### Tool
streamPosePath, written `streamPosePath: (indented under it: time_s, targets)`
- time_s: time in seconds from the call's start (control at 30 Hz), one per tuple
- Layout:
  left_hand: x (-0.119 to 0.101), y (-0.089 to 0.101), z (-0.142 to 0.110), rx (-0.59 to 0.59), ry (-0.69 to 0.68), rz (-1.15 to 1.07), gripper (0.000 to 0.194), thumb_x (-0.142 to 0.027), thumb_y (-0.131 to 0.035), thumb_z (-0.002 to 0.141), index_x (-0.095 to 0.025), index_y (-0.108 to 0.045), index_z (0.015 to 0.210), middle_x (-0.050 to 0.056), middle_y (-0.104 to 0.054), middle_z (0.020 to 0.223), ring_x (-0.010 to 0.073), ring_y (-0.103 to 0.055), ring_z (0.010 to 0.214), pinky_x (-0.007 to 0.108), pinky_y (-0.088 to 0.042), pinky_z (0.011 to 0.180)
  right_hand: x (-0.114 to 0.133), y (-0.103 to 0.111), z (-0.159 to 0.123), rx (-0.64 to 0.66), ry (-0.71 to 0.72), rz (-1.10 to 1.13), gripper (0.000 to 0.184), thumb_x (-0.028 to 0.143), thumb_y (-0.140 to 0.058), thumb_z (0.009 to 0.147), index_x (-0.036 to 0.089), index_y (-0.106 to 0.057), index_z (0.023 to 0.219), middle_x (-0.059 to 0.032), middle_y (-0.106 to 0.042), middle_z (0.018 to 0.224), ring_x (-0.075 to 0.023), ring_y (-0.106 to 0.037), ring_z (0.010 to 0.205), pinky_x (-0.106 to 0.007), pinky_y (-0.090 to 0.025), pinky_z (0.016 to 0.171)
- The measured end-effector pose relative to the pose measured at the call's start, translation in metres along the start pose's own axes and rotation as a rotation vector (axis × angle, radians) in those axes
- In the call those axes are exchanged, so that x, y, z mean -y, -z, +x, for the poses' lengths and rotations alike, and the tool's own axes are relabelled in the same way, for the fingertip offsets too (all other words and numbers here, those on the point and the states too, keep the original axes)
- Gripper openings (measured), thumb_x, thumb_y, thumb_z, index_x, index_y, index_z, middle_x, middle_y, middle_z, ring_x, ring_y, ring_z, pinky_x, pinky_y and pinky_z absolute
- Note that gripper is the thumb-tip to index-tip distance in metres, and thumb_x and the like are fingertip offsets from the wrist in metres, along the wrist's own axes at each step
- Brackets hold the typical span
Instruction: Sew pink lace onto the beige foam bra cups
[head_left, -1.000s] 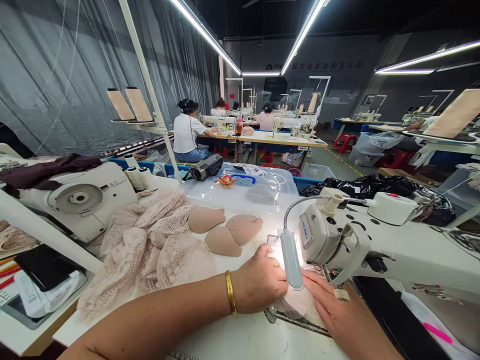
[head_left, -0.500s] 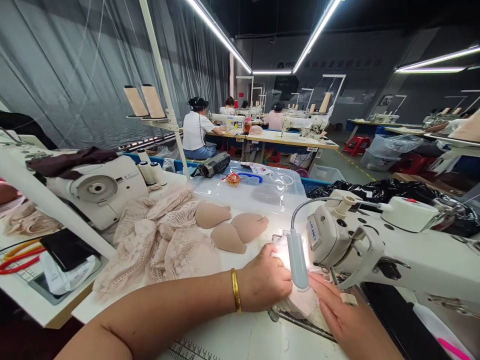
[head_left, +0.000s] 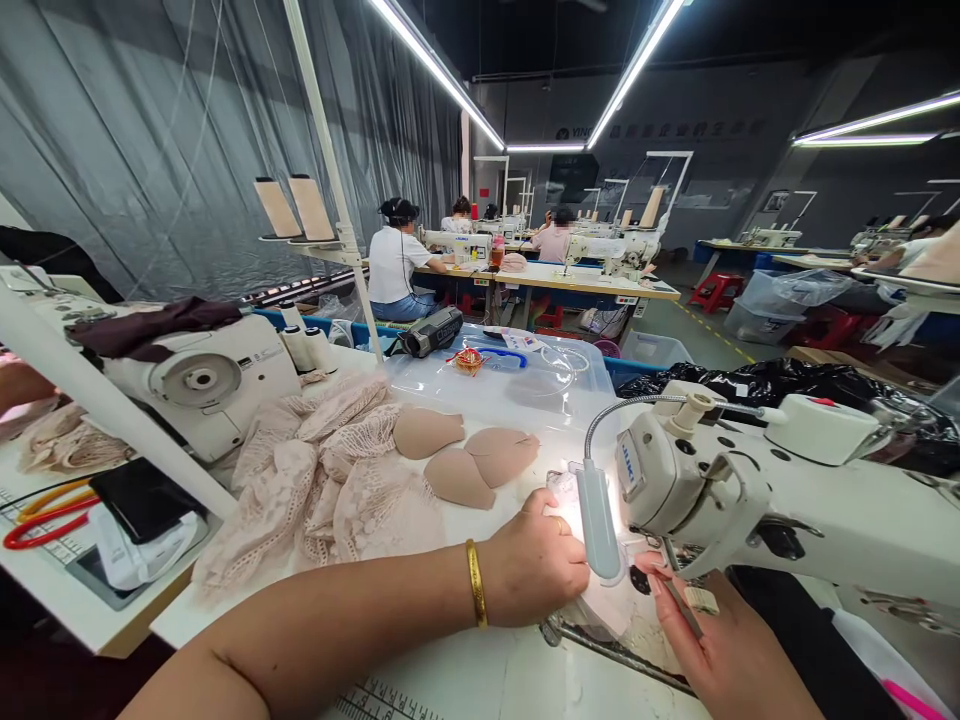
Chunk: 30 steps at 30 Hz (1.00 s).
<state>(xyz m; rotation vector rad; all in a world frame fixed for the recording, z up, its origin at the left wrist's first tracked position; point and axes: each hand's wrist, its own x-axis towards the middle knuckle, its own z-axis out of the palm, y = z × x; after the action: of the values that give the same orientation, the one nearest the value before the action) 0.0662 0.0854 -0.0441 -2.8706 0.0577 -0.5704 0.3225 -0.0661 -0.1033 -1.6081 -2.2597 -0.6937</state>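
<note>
The right hand (head_left: 724,645), flat earlier, now pinches a slim tool (head_left: 685,606), leaving the left hand (head_left: 529,560) curled over pale fabric (head_left: 606,606), hold unclear.

At the lower right of the frame, the right hand (head_left: 724,645), flat with outstretched fingers before, now bends them around a slim metal tool (head_left: 684,606); a dark round part (head_left: 640,580) shows.

At five o'clock, the bare left grip (head_left: 536,565) touches pale pink fabric (head_left: 609,608); at four, the bare right grip (head_left: 724,640) holds a slim grey tool (head_left: 685,610).
</note>
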Motion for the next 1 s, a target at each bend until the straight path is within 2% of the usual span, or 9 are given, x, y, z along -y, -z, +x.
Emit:
streamPosePath:
  time_s: [0.1, 0.3, 0.43, 0.53, 0.6, 0.67, 0.77, 0.9, 1.0]
  targets:
    - [-0.003, 0.001, -0.001, -0.003, 0.005, 0.020, 0.015, -0.007, -0.066, 0.080, -0.017, -0.056, 0.073, 0.000, -0.057, 0.071, 0.0139, -0.045, 0.067, 0.047, -0.031, 0.088, 0.002, -0.001, -0.001, 0.018, -0.044, 0.026, 0.034, 0.034, -0.046, 0.108, 0.021, -0.077, 0.109, -0.0130, -0.076, 0.123, -0.0291, -0.075, 0.106, -0.036, -0.065, 0.077]
    - [-0.004, -0.001, -0.002, -0.022, 0.006, 0.040, 0.013, -0.007, -0.067, 0.079, -0.016, -0.058, 0.074, -0.002, -0.053, 0.069, 0.0136, -0.044, 0.066, 0.047, -0.031, 0.090, 0.014, 0.012, 0.012, -0.025, -0.193, 0.151, 0.031, 0.035, -0.049, 0.108, 0.019, -0.075, 0.116, -0.0144, -0.076, 0.119, -0.0268, -0.075, 0.106, -0.034, -0.064, 0.078]
    - [0.000, -0.006, -0.002, -0.013, 0.021, 0.030, 0.013, -0.006, -0.067, 0.076, -0.016, -0.058, 0.076, -0.002, -0.054, 0.072, 0.0141, -0.045, 0.068, 0.048, -0.030, 0.090, 0.018, 0.024, 0.020, -0.049, -0.167, 0.174, 0.029, 0.031, -0.049, 0.106, 0.024, -0.077, 0.110, -0.0110, -0.077, 0.115, -0.0247, -0.077, 0.100, -0.032, -0.063, 0.078]
    - [-0.004, -0.002, -0.003, 0.022, 0.047, -0.009, 0.014, -0.008, -0.066, 0.077, -0.017, -0.056, 0.075, -0.001, -0.055, 0.074, 0.0150, -0.045, 0.069, 0.048, -0.029, 0.089, 0.022, 0.035, 0.028, -0.063, -0.104, 0.211, 0.028, 0.025, -0.049, 0.103, 0.026, -0.074, 0.115, -0.0088, -0.077, 0.105, -0.0231, -0.078, 0.094, -0.031, -0.063, 0.076]
    - [-0.013, 0.004, -0.004, 0.033, 0.045, -0.054, 0.013, -0.014, -0.064, 0.083, -0.017, -0.054, 0.075, -0.001, -0.056, 0.077, 0.0159, -0.046, 0.070, 0.047, -0.029, 0.087, 0.026, 0.042, 0.033, -0.010, -0.050, 0.284, 0.030, 0.020, -0.046, 0.101, 0.026, -0.072, 0.116, -0.0063, -0.076, 0.097, -0.0194, -0.077, 0.082, -0.027, -0.062, 0.067]
    - [-0.022, 0.010, -0.006, 0.032, 0.030, -0.090, 0.014, -0.020, -0.060, 0.089, -0.018, -0.055, 0.077, -0.001, -0.058, 0.080, 0.0161, -0.047, 0.071, 0.047, -0.029, 0.087, 0.029, 0.046, 0.036, 0.104, -0.004, 0.357, 0.030, 0.016, -0.043, 0.100, 0.026, -0.070, 0.109, -0.0040, -0.073, 0.091, -0.0170, -0.075, 0.074, -0.025, -0.060, 0.062]
    - [-0.031, 0.014, -0.006, 0.038, 0.026, -0.110, 0.017, -0.021, -0.058, 0.094, -0.017, -0.056, 0.077, -0.002, -0.058, 0.080, 0.0151, -0.048, 0.070, 0.047, -0.028, 0.089, 0.032, 0.048, 0.037, 0.250, 0.000, 0.397, 0.028, 0.015, -0.042, 0.101, 0.026, -0.067, 0.104, -0.0032, -0.070, 0.090, -0.0171, -0.073, 0.076, -0.026, -0.060, 0.064]
    - [-0.023, 0.012, -0.003, 0.062, 0.024, -0.131, 0.022, -0.019, -0.058, 0.094, -0.017, -0.054, 0.072, -0.001, -0.059, 0.078, 0.0152, -0.049, 0.070, 0.047, -0.028, 0.088, 0.033, 0.041, 0.035, 0.236, -0.022, 0.405, 0.032, 0.016, -0.040, 0.102, 0.025, -0.068, 0.116, -0.0037, -0.072, 0.093, -0.0177, -0.073, 0.074, -0.027, -0.060, 0.062]
    - [-0.013, 0.011, -0.001, 0.064, 0.022, -0.147, 0.018, -0.017, -0.063, 0.087, -0.017, -0.055, 0.072, -0.001, -0.060, 0.077, 0.0157, -0.050, 0.069, 0.047, -0.028, 0.086, 0.033, 0.034, 0.033, 0.206, -0.052, 0.401, 0.036, 0.018, -0.039, 0.104, 0.025, -0.069, 0.123, -0.0038, -0.073, 0.093, -0.0181, -0.074, 0.075, -0.028, -0.061, 0.063]
